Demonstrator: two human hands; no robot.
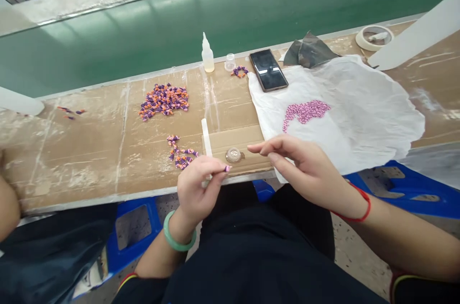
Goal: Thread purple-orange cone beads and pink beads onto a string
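Note:
My left hand [199,184] is closed in a pinch near the table's front edge, and a small purple piece with a pale pink end [226,169] sticks out from its fingertips. My right hand [302,165] is stretched toward it, index finger extended and thumb apart, with nothing visible between them. Between the hands lies a small round clear dish [233,155] on a flat cardboard sheet [247,136]. Just beyond my left hand is a small group of purple, orange and pink pieces [179,157]. Tiny pink pieces [307,111] are spread on a white sheet [373,107] past my right hand.
A larger heap of purple-orange pieces [165,100] lies at left, and a white stick [206,136] near the middle. Along the back stand a dropper bottle [207,57], clear cap [230,62], phone [269,70] and tape roll [362,40]. Another person's arm [7,205] is at far left.

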